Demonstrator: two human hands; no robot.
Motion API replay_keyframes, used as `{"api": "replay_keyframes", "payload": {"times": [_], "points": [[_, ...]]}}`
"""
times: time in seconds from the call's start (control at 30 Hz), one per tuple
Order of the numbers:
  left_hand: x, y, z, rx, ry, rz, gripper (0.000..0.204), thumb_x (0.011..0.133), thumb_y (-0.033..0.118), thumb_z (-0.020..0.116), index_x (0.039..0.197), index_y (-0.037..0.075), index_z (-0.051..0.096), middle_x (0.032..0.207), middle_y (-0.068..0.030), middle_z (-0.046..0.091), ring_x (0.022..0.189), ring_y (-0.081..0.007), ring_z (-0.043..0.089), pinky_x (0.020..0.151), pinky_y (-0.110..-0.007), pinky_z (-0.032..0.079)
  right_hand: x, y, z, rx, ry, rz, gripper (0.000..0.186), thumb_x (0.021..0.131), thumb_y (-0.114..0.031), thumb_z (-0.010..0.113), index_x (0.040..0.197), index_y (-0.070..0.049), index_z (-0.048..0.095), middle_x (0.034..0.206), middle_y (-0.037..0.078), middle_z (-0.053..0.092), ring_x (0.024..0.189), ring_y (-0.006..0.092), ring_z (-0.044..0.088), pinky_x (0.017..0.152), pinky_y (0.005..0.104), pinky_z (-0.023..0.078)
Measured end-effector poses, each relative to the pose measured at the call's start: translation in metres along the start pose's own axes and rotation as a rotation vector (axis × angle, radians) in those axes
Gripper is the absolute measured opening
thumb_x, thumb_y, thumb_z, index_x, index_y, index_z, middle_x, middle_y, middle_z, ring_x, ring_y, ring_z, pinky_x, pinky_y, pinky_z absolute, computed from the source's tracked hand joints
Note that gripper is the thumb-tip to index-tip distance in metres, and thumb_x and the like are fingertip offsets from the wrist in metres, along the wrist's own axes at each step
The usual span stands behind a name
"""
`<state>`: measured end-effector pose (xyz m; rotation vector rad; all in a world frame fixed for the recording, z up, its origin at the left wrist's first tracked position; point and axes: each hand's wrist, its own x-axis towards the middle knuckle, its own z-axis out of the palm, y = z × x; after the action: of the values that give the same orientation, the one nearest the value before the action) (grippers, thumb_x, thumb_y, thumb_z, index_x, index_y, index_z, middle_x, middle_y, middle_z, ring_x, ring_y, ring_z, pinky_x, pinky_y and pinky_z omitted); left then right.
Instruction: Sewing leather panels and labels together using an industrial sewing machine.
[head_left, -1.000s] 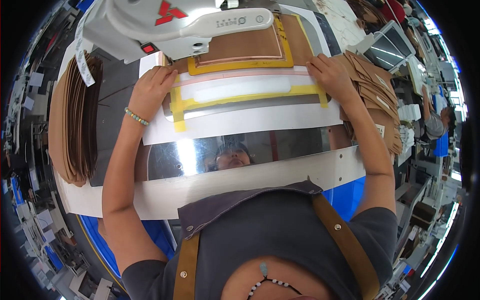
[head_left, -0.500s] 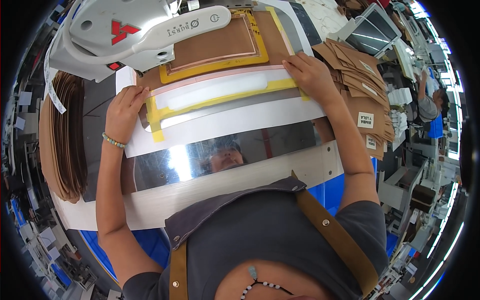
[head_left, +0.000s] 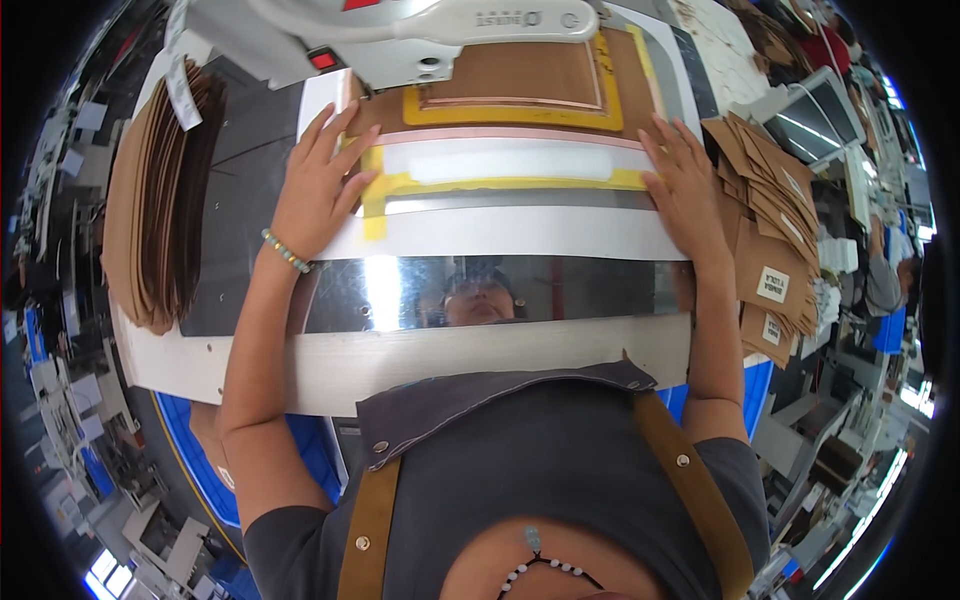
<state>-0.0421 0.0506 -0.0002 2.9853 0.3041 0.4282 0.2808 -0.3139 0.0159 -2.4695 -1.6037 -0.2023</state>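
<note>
My left hand [head_left: 322, 190] lies with fingers extended over the left end of a taped white sheet [head_left: 510, 230]. My right hand [head_left: 685, 200] rests open at its right end, fingers stretched forward. Yellow tape [head_left: 374, 220] runs along the sheet beside a thin pink strip [head_left: 510, 134]. Beyond it lies a brown panel [head_left: 635, 90], with a yellow rectangular frame [head_left: 510, 118] on top. A grey-white machine head [head_left: 390, 60] overhangs the frame's upper left. A reflective metal plate [head_left: 600, 290] lies nearer my body.
Stacks of brown pieces stand left [head_left: 150, 200] and right [head_left: 760, 230], the right ones labelled. A small screen [head_left: 810, 110] sits at back right. Blue bins [head_left: 190, 440] show below the table edge [head_left: 490, 360]. A co-worker [head_left: 880, 280] is at the far right.
Both hands have gone from bent, gathered fingers at the panel's near corners to fingers stretched out flat. The whole view has shifted, moving the table rightward in the picture since half a second ago.
</note>
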Motion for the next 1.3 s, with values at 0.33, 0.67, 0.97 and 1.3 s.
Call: {"api": "replay_keyframes", "payload": {"times": [0.33,0.67,0.97,1.3], "points": [[-0.005,-0.008,-0.002,-0.081,0.066,-0.03,0.045,0.1,0.032,0.071,0.141,0.014,0.07,0.164,-0.0144,0.048,0.155,-0.0373,0.037,0.123,-0.049,0.036,-0.001,0.005,0.002,0.086,-0.025,0.007,0.046,0.109,-0.031,0.055,0.151,-0.013,0.062,0.166,0.009,0.046,0.158,0.0333,0.031,0.128,0.0481,0.023],[-0.003,-0.004,-0.002,-0.067,0.079,-0.011,0.049,0.097,0.024,0.07,0.145,0.014,0.067,0.165,-0.0142,0.046,0.153,-0.0405,0.04,0.125,-0.05,0.035,-0.001,0.005,0.001,0.084,0.008,-0.015,0.045,0.108,-0.032,0.058,0.148,-0.013,0.064,0.164,0.01,0.049,0.156,0.0347,0.035,0.127,0.0476,0.026],[-0.003,-0.012,0.001,-0.081,0.015,0.004,0.047,0.099,0.022,0.064,0.146,0.015,0.067,0.167,-0.014,0.045,0.154,-0.0407,0.04,0.125,-0.051,0.032,-0.006,0.01,0.009,0.063,0.061,-0.025,0.043,0.106,-0.031,0.064,0.146,-0.017,0.066,0.162,0.009,0.051,0.154,0.0338,0.037,0.126,0.0484,0.029],[-0.006,-0.011,0.001,-0.035,-0.009,-0.031,0.05,0.101,0.02,0.062,0.15,0.016,0.063,0.169,-0.0127,0.042,0.157,-0.0358,0.036,0.128,-0.049,0.027,-0.004,0.008,0.009,0.079,0.062,-0.022,0.044,0.107,-0.038,0.062,0.146,-0.018,0.066,0.163,0.008,0.049,0.154,0.0327,0.036,0.125,0.0486,0.03]]}}
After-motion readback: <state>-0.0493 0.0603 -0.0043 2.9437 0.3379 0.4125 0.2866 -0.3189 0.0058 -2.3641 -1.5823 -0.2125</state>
